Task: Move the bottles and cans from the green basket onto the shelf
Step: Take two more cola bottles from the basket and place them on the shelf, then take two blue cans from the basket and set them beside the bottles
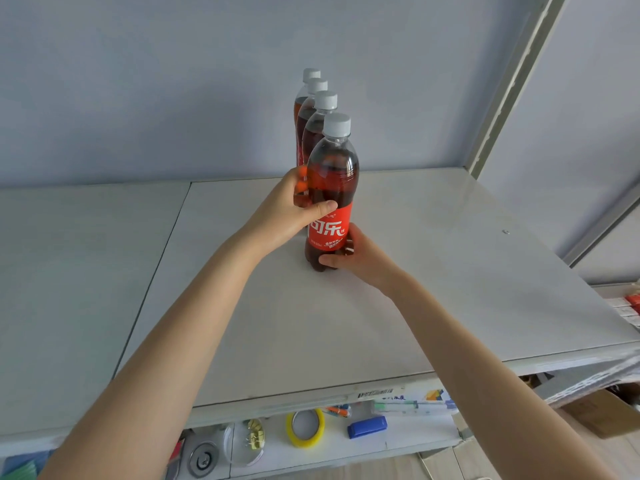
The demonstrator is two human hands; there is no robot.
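Fingers (325,206) of the left hand (284,213) and right hand (360,259) are clamped on a cola bottle (332,188), standing upright on the white shelf (433,271), frontmost in a row of four bottles (313,109).

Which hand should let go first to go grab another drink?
Probably the right hand. It only cups the base of the front dark cola bottle with the red label, which seems to stand on the white shelf board. The left hand wraps the middle, better placed to keep it steady.
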